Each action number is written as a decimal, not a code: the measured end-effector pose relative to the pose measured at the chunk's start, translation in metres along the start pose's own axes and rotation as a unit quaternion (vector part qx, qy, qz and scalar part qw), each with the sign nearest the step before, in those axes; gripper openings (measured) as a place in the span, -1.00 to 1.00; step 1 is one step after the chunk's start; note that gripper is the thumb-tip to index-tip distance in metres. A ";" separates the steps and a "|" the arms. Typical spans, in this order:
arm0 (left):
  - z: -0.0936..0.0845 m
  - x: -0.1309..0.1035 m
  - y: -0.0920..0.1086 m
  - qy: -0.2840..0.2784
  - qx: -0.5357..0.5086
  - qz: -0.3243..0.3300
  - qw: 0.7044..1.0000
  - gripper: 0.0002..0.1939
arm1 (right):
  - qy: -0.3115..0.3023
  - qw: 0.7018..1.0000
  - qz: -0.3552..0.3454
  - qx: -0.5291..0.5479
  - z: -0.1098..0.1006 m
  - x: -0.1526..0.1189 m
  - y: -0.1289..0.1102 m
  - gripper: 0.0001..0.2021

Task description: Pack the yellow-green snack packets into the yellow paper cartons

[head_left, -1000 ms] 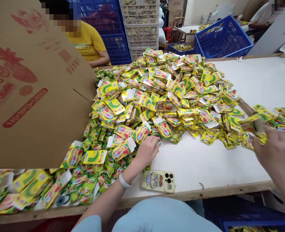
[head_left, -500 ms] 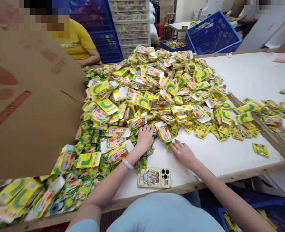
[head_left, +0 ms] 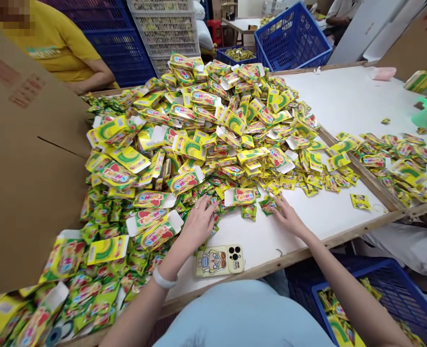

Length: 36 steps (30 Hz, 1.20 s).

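Note:
My left hand (head_left: 199,222) lies over small green packets (head_left: 195,195) at the near edge of the heap, its fingers spread and slightly bent. My right hand (head_left: 289,219) is to the right over the white table. Its thumb and fingertips close on the right edge of a small green packet (head_left: 267,206). Between the hands lies a yellow and green printed box (head_left: 242,196), its white end flap open to the left. Just below that box is another small green packet (head_left: 248,212). A phone in a cartoon case (head_left: 218,260) rests below my left hand.
A large heap of yellow boxes (head_left: 191,147) covers the table's middle. At left stands a cardboard carton (head_left: 28,183), a person in a yellow shirt (head_left: 72,43) behind it. A wooden strip (head_left: 365,176) divides the table. Below right is a blue crate (head_left: 397,284).
The box that stood tilted between my hands now lies flat. My left hand has moved back a little from it, and my right hand has moved away to a packet at the right. The view has shifted right.

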<state>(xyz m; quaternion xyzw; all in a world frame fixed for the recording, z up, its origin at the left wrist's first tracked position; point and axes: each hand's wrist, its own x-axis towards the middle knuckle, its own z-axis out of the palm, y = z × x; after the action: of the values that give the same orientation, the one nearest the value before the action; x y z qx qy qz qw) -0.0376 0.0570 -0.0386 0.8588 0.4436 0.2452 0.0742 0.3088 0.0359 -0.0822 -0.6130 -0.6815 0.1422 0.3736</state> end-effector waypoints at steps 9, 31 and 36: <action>0.021 0.040 0.072 -0.019 -0.073 0.096 0.993 -0.77 | 0.215 0.958 -0.092 -0.168 -0.018 -0.049 -0.019 -0.70; 0.021 0.050 0.016 0.044 -0.050 -0.078 0.995 -0.62 | -0.050 0.922 -0.037 -0.382 -0.016 -0.056 -0.035 -0.60; -0.006 0.045 0.021 0.054 -0.152 0.101 0.982 -0.78 | -0.079 0.994 0.016 -0.075 -0.042 -0.034 -0.049 -0.67</action>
<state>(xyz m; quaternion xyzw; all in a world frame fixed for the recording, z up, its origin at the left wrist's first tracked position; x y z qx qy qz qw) -0.0037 0.0800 -0.0098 0.8634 0.3151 0.3622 0.1550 0.3007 -0.0176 -0.0330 -0.6367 -0.7078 0.1447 0.2696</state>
